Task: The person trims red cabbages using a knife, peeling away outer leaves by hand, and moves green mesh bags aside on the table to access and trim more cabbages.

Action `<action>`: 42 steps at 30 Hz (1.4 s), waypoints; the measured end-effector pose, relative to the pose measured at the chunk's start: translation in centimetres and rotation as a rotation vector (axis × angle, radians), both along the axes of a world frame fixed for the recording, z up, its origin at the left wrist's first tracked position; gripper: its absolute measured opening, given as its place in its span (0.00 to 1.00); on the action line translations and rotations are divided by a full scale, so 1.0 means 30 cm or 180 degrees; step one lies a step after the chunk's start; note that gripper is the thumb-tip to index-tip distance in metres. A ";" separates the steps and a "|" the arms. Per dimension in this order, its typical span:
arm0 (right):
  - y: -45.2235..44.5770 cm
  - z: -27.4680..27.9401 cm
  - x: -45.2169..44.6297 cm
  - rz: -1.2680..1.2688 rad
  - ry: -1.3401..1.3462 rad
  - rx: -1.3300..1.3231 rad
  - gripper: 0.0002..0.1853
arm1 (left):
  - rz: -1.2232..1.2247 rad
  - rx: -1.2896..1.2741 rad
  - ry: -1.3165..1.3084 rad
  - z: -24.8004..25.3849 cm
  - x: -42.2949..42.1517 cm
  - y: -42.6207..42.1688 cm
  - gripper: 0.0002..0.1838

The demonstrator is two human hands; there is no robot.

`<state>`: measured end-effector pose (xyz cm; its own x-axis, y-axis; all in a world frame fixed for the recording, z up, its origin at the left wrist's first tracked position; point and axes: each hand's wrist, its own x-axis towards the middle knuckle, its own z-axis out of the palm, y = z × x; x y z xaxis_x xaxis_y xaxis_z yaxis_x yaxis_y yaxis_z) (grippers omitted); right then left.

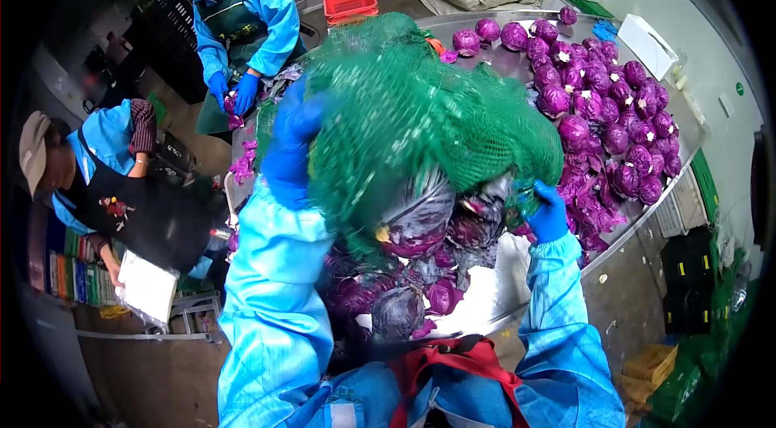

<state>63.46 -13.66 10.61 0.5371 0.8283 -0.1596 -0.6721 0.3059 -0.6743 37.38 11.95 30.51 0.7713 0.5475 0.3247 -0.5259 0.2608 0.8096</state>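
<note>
A large green mesh bag point(420, 105) is lifted over the metal table, part of it blurred by motion. My left hand point(295, 137), in a blue glove, is at the bag's left side; its fingers are smeared by motion. At the bag's lower right edge, my right hand point(546, 211) has its gloved fingers closed on the mesh. Under the bag's open edge show dark purple cabbages point(419, 214). More cabbages and loose leaves point(398, 313) lie below it, close to my body.
Trimmed purple cabbages point(598, 96) cover the table's right side, with loose leaves near them. A co-worker point(250, 16) handles a cabbage at the upper left. Another person point(121, 177) holds a white sheet at the left. A red crate point(350, 2) stands beyond the table.
</note>
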 end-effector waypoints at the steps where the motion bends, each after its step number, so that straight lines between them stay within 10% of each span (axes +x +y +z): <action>1: -0.006 -0.088 0.017 0.0224 -0.0491 -0.0611 0.20 | 0.0159 0.0293 0.0606 -0.032 -0.052 0.043 0.27; 3: 0.014 -0.030 -0.073 0.0365 -0.1798 -0.1456 0.23 | 0.0052 0.0686 0.1110 -0.131 -0.113 0.103 0.31; 8: 0.040 0.009 0.003 0.1172 -0.1431 -0.1831 0.28 | -0.0217 0.0565 0.2145 -0.533 -0.295 0.213 0.22; 12: 0.151 -0.211 0.037 0.1135 -0.3460 -0.1937 0.35 | 0.0101 0.0921 0.2600 -0.585 -0.285 0.182 0.28; 17: 0.216 -0.182 -0.056 0.1750 -0.4243 -0.2833 0.28 | 0.0399 0.2998 0.3016 -0.754 -0.168 0.088 0.43; 19: 0.181 -0.137 -0.117 0.1123 -0.3328 -0.2433 0.21 | 0.0547 0.3650 0.3449 -0.761 -0.130 0.038 0.47; 20: 0.148 -0.434 0.028 0.0394 -0.2637 -0.1672 0.23 | 0.0636 0.3951 0.3756 -0.749 -0.105 -0.009 0.43; 22: 0.157 -0.096 -0.140 0.0296 -0.0879 -0.1201 0.24 | 0.1227 0.3870 0.3054 -0.937 -0.063 -0.012 0.36; 25: 0.169 0.000 -0.150 0.0563 -0.0617 -0.0811 0.23 | 0.0726 0.3497 0.3566 -0.859 0.004 -0.024 0.28; 31: 0.300 0.285 -0.052 0.1301 -0.1131 0.0016 0.23 | 0.1420 0.0728 0.1245 -0.614 0.090 0.048 0.31; 38: 0.299 0.337 0.226 0.0451 -0.1969 0.0317 0.22 | 0.1370 0.0395 -0.0600 -0.151 -0.113 0.118 0.25; 42: 0.300 0.410 0.104 0.0525 -0.2602 -0.0327 0.22 | 0.2108 0.0950 0.0048 -0.209 -0.149 0.154 0.24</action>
